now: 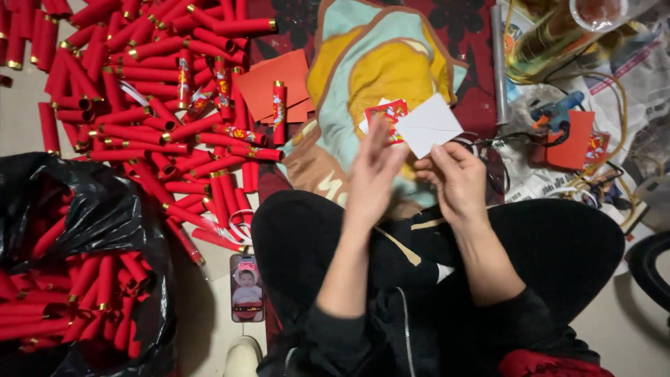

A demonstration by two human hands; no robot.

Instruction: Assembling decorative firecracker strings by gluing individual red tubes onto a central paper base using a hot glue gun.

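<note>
Seated worker's left hand, fingers extended and nearly flat, touching a red printed sticker, and right hand pinching the white backing sheet above the lap; a loose pinch would probably let the sheet slip or the sticker crease.

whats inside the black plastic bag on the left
The black plastic bag holds many red paper tubes with gold ends, piled loosely. Its folds cover the deeper layers, so anything underneath cannot be seen.
</note>
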